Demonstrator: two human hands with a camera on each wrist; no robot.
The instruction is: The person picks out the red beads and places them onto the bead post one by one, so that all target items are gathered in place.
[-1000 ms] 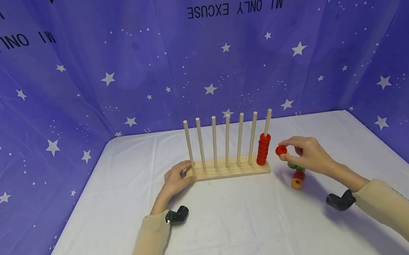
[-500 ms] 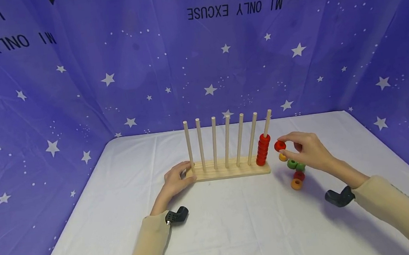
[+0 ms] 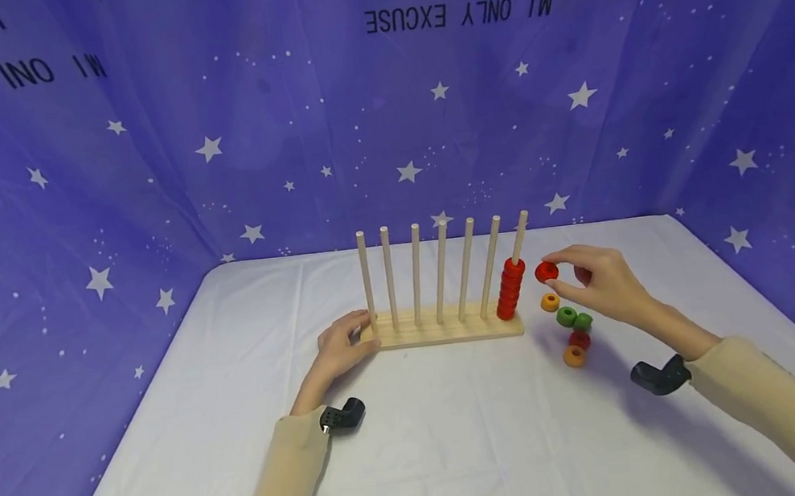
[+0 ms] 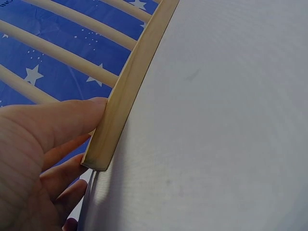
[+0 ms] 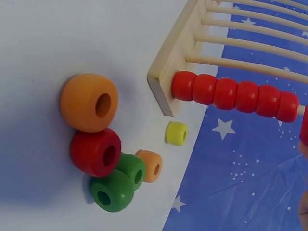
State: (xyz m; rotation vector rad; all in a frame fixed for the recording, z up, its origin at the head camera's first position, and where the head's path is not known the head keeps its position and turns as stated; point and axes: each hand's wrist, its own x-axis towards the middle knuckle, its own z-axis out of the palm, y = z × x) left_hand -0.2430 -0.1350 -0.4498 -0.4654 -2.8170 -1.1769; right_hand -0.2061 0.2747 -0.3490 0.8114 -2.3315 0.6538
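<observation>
A wooden rack of upright pegs has its pale base [image 3: 443, 332] flat on the table. On its rightmost peg sits a stack of several red beads [image 3: 510, 291]. My left hand [image 3: 342, 344] grips the base's left end; in the left wrist view the thumb [image 4: 72, 120] presses the base's edge [image 4: 115, 106], with other fingers behind the end. Just right of the red stack, my right hand [image 3: 600, 279] pinches a red bead [image 3: 546, 272] between thumb and fingers, raised above the table. Only a sliver of that held bead [image 5: 304, 127] shows in the right wrist view.
Below the right hand lie loose beads: an orange one [image 3: 574, 355], a dark red one [image 3: 578, 340], two green ones [image 3: 566, 317] and a lighter orange one [image 3: 550, 302]. The right wrist view also shows a yellow bead [image 5: 177, 134] near the base. A starry purple cloth [image 3: 398, 118] hangs behind.
My right hand has risen slightly with the red bead, away from the loose beads, uncovering the lighter orange and green ones. The left hand and rack stay in place.
</observation>
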